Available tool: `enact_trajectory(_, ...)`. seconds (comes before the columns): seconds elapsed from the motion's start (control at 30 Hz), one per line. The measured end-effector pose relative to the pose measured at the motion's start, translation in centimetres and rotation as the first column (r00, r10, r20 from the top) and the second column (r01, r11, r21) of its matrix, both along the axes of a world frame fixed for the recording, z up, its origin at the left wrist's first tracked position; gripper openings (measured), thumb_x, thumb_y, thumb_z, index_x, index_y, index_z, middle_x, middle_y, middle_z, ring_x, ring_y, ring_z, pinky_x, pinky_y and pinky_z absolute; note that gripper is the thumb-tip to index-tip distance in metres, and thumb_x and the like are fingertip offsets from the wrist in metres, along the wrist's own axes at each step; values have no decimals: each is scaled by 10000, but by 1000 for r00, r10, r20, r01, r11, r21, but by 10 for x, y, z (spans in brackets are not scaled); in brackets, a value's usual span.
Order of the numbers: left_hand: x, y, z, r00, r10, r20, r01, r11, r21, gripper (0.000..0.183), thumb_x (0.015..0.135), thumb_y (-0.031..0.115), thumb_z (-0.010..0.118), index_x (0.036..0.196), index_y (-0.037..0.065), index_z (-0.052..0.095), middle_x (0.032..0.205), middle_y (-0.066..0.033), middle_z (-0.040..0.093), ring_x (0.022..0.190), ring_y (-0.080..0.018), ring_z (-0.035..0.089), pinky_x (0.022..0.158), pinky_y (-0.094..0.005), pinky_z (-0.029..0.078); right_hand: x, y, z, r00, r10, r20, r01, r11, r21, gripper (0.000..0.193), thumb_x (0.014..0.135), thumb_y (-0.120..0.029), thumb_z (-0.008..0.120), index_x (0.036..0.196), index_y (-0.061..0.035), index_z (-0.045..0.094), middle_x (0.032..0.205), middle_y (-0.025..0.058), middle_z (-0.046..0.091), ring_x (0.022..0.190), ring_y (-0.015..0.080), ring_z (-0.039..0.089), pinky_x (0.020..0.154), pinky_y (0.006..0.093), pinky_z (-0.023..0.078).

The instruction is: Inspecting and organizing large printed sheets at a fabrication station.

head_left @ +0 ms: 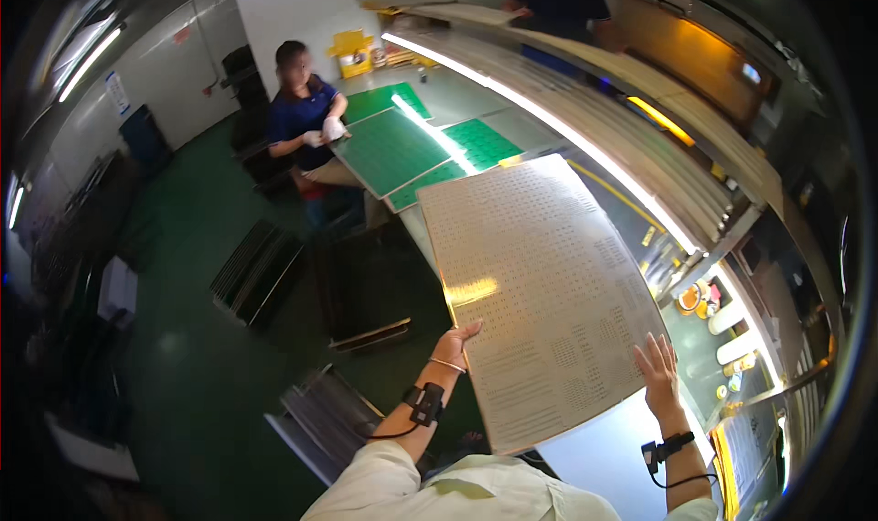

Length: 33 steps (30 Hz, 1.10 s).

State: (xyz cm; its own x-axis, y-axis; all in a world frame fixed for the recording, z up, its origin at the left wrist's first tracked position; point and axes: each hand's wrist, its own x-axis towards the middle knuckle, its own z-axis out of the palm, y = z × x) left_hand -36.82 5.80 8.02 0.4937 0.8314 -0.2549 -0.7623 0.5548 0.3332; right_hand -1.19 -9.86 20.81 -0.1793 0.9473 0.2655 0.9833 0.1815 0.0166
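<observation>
A large pale rectangular panel (549, 274), printed all over with rows of small dark marks, is tilted in front of me. My left hand (455, 345) is closed on its left edge, thumb on top and the other fingers hidden beneath. My right hand (657, 367) lies at the panel's right edge, its fingers stretched out and spread over the surface. A yellowish glare spot shows near the left edge. Under the panel's near end, a bright white surface (594, 461) is partly covered. Both my wrists carry small black strapped devices.
Across the bench, a seated person in white gloves (335, 128) handles green panels (391, 148). Another person (558, 4) stands behind the long shelf with a bright tube light (549, 118). Bottles and rolls (727, 320) are at right. Dark racks (258, 272) stand on the green floor at left.
</observation>
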Motion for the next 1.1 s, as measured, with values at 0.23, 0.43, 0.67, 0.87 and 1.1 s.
enact_trajectory(0.23, -12, -41, -26, 931, 295, -214, -320, 943, -93, 361, 785, 51, 522, 1130, -34, 454, 1114, -148, 509, 1022, -285, 483, 879, -409, 378, -106, 30, -71, 754, 1, -657, -403, 790, -462, 529, 694, -152, 607, 1193, -89, 443, 1302, 204, 326, 1191, 441, 272, 982, 498, 227)
enact_trajectory(0.43, -11, -54, -67, 829, 311, -464, -380, 923, -60, 284, 828, 128, 486, 1042, -58, 500, 1052, -152, 534, 962, -265, 509, 866, -368, 387, -216, 9, -115, 946, 147, -288, -242, 913, -328, 475, 707, -330, 616, 1024, 7, 509, 1215, 250, 387, 1128, 480, 313, 958, 481, 267)
enact_trajectory(0.67, -50, -44, -64, 851, 325, -412, -395, 914, -94, 384, 832, 187, 503, 1128, -45, 426, 1114, -155, 501, 1021, -299, 487, 901, -434, 365, -232, 25, -132, 927, 289, -237, -349, 896, -274, 410, 747, -293, 568, 999, 29, 535, 1133, 224, 454, 1124, 401, 348, 970, 479, 250)
enact_trajectory(0.87, -59, -27, -72, 852, 238, -466, -306, 949, -76, 411, 845, 209, 485, 1171, -26, 400, 1160, -141, 482, 1076, -303, 445, 941, -427, 321, -249, 18, -147, 941, 118, -318, -166, 978, -127, 354, 724, -193, 528, 987, 43, 521, 1117, 307, 452, 1050, 421, 450, 896, 467, 370)
enact_trajectory(1.1, -72, -37, -56, 976, 51, 212, -89, 981, 173, 570, 840, 412, 454, 1216, -7, 369, 1276, -132, 385, 1171, -293, 345, 993, -418, 238, -252, 39, -131, 859, -3, -512, -316, 784, -534, 287, 720, -143, 520, 939, 42, 531, 1060, 278, 500, 946, 427, 521, 790, 393, 461)
